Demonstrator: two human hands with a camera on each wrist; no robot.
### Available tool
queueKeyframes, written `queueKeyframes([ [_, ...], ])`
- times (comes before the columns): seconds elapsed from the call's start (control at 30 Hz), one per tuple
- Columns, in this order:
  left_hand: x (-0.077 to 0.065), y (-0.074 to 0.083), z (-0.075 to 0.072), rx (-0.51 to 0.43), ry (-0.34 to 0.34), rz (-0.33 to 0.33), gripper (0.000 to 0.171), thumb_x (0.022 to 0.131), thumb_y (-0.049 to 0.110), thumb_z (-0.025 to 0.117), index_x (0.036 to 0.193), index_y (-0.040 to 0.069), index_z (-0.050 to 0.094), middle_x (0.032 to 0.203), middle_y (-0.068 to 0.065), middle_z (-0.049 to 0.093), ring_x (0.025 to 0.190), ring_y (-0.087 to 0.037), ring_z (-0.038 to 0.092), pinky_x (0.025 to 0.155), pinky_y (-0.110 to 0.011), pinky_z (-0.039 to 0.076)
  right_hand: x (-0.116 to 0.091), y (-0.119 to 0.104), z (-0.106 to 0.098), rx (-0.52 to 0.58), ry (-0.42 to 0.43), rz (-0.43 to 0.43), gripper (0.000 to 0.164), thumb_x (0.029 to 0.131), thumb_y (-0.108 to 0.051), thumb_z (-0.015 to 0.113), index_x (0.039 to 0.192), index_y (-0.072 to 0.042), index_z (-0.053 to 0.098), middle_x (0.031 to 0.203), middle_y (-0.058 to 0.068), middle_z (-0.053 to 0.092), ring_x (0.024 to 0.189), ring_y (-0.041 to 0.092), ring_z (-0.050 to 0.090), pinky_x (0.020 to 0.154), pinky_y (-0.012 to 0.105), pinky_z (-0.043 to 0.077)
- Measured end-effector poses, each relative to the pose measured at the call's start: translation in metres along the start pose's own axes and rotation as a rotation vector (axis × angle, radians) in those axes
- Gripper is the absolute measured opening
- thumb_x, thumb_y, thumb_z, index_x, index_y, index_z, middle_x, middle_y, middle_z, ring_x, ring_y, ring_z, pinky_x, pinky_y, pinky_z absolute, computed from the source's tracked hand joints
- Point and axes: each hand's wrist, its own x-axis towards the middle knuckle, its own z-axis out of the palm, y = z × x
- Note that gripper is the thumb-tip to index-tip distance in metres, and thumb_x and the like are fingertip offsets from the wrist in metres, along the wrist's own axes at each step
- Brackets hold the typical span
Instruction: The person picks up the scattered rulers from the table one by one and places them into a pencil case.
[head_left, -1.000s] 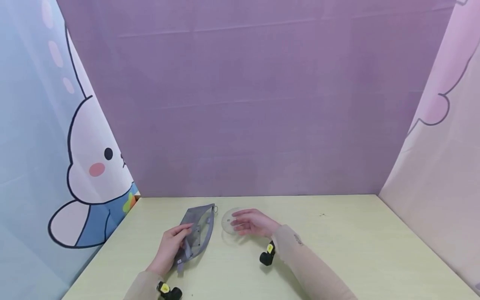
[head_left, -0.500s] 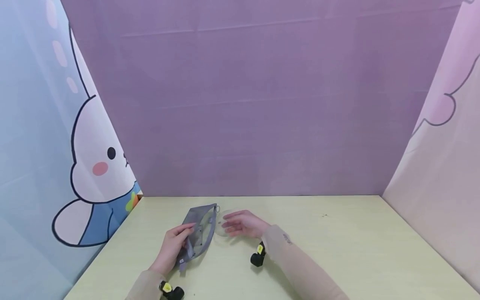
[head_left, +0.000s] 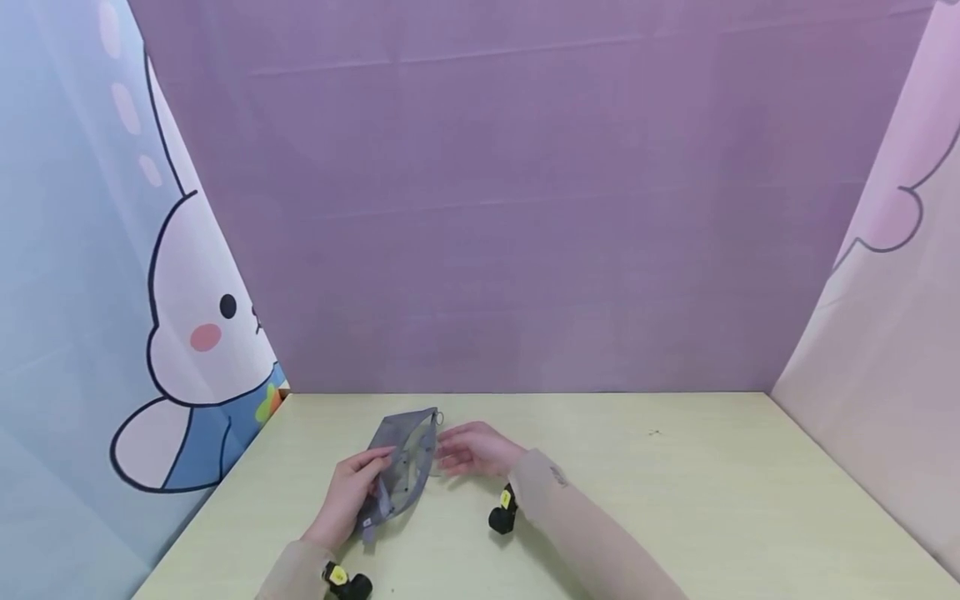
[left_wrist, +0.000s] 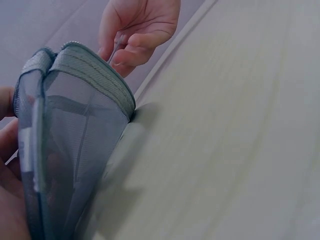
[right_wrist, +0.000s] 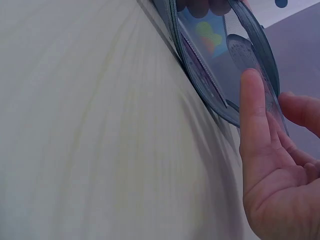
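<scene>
A grey-blue mesh zip pouch stands tilted with its mouth gaping toward the right. My left hand grips its near left side, thumb and fingers on the mesh. At the mouth, my right hand pinches a thin clear round disc between thumb and fingers. The disc's leading part is inside the pouch opening in the right wrist view, with fine markings on it. In the left wrist view its edge shows as a thin line. The pouch hides most of the disc in the head view.
The pale wooden table extends to a purple backdrop. Patterned curtains hang at both sides, a cartoon rabbit on the left one. A small metal ring hangs at the pouch's far corner. Each wrist carries a black camera.
My right hand has moved left with the clear disc, from beside the pouch to its mouth, and the disc is now mostly hidden. My left hand keeps its grip on the pouch.
</scene>
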Motion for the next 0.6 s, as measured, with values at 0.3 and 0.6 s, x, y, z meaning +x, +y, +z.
queueKeyframes([
  [0.3, -0.001, 0.002, -0.002, -0.024, -0.02, 0.014, 0.032, 0.092, 0.011, 0.061, 0.121, -0.001, 0.065, 0.092, -0.001, 0.059, 0.062, -0.012, 0.044, 0.058, -0.026, 0.043, 0.011, -0.008, 0.014, -0.017, 0.043, 0.031, 0.034, 0.093, -0.004, 0.057, 0.124, 0.011, 0.056, 0.101, 0.018, 0.069, 0.077, 0.021, 0.068, 0.074, 0.039, 0.055],
  [0.6, 0.002, -0.004, 0.0, -0.014, -0.002, 0.03, 0.031, 0.091, 0.014, 0.062, 0.119, 0.002, 0.068, 0.093, -0.004, 0.058, 0.062, -0.013, 0.044, 0.058, -0.026, 0.042, 0.021, -0.007, 0.025, -0.02, 0.105, 0.041, 0.027, 0.092, -0.004, 0.06, 0.116, 0.007, 0.061, 0.097, 0.015, 0.069, 0.068, 0.017, 0.067, 0.066, 0.032, 0.056],
])
